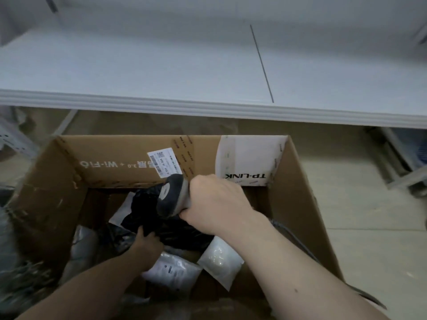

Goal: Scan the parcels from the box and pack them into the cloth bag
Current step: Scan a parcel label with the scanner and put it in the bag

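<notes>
Holding scanner (172, 196) w/ right grip (215, 204) curled round its handle, over the box (298, 181). Left grip (147, 242) pinches black parcel (147, 213) inside box; white parcels (219, 259) lie near, right.

A parcel-sorting workroom — white worktable (161, 65) at twelve o'clock, cardboard box (300, 181) of bagged parcels (219, 257) at six, handheld scanner (172, 196).

A scanner (172, 195) is gripped by the right hand (215, 204) at frame centre, above the open box (300, 192). Lower down, a black parcel (147, 213) is pinched by the left hand (147, 247). White parcels (219, 259) are seen below.
</notes>
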